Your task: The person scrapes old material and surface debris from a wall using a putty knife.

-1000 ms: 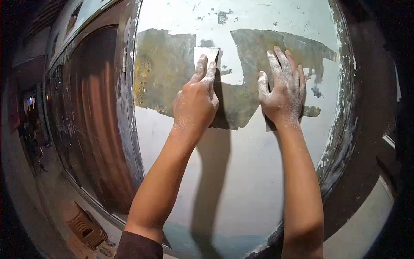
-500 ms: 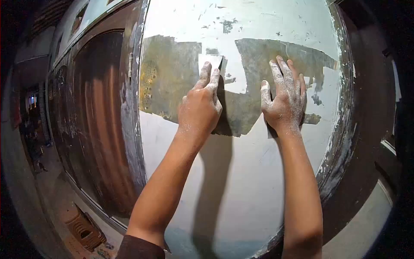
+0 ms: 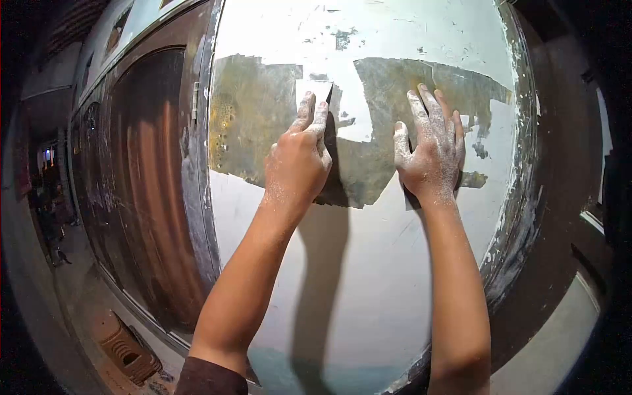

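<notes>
My left hand (image 3: 297, 161) grips a scraper (image 3: 315, 86), with two dusty fingers stretched along its pale flat blade. The blade lies against a wall panel (image 3: 388, 263), at the upper part of a bare grey-brown patch (image 3: 375, 168) with ragged edges. Its handle is hidden under my palm. To the right, my right hand (image 3: 431, 151) rests spread on the same patch, fingers pointing up and holding nothing. White powder coats the fingers of both hands. White coating surrounds the patch and covers a strip beside the blade.
A dark wooden door (image 3: 148, 178) with a metal hinge stands left of the panel. Worn, paint-flecked trim (image 3: 520, 171) borders its right side. At lower left, a brown plastic stool or chair (image 3: 128, 349) sits on the floor. A dim passage runs along the far left.
The view has shifted slightly. My left hand and the scraper have slid a little to the left over the wall. My right hand stays in place on the patch.
</notes>
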A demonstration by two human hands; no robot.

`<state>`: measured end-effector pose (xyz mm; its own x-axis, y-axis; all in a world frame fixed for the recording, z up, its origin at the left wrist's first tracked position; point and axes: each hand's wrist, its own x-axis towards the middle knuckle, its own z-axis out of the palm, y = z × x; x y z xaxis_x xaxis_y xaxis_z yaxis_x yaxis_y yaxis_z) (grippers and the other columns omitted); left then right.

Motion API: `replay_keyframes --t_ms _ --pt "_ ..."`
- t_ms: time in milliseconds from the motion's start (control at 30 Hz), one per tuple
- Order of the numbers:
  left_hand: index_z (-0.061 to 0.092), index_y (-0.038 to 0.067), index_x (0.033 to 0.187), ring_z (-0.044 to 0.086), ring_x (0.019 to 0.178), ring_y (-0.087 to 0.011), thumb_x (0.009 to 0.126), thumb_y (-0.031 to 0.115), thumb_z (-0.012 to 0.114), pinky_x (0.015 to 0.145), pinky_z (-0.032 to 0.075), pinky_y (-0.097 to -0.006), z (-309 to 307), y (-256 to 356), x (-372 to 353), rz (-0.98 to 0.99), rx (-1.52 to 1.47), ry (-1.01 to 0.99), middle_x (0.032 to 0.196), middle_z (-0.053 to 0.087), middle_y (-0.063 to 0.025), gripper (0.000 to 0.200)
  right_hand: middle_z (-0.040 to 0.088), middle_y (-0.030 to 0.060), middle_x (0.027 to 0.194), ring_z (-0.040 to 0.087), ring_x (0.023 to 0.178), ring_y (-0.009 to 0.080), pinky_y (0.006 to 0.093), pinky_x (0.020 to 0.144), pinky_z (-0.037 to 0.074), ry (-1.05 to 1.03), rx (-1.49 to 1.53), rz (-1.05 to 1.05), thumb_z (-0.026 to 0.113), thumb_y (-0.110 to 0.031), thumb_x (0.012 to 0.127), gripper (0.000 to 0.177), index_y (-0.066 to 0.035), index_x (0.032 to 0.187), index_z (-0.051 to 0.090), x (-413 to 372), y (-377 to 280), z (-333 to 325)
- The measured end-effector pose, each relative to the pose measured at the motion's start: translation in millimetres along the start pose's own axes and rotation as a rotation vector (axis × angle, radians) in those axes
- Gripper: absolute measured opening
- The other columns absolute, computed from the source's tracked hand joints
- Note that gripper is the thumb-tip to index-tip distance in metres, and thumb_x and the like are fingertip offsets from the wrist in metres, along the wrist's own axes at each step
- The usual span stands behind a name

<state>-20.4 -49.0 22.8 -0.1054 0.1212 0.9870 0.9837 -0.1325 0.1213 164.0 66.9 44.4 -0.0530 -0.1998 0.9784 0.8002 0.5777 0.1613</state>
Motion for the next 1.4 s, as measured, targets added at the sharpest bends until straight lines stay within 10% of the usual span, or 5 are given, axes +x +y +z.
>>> replay_keyframes --t_ms 1400 --pt "0.062 0.011 0.146 0.064 0.129 -0.0356 0.096 0.001 0.05 0.103 0.055 -0.0432 -8.3 -9.2 -7.2 -0.031 -0.004 0.037 0.159 0.051 -0.0091 0.052 0.05 0.0067 0.159 0.039 0.152 0.0272 0.0525 0.127 0.025 0.013 -0.003 -0.006 0.06 -0.026 0.099 0.051 -0.013 0.148 0.057 0.0 -1.8 -2.3"
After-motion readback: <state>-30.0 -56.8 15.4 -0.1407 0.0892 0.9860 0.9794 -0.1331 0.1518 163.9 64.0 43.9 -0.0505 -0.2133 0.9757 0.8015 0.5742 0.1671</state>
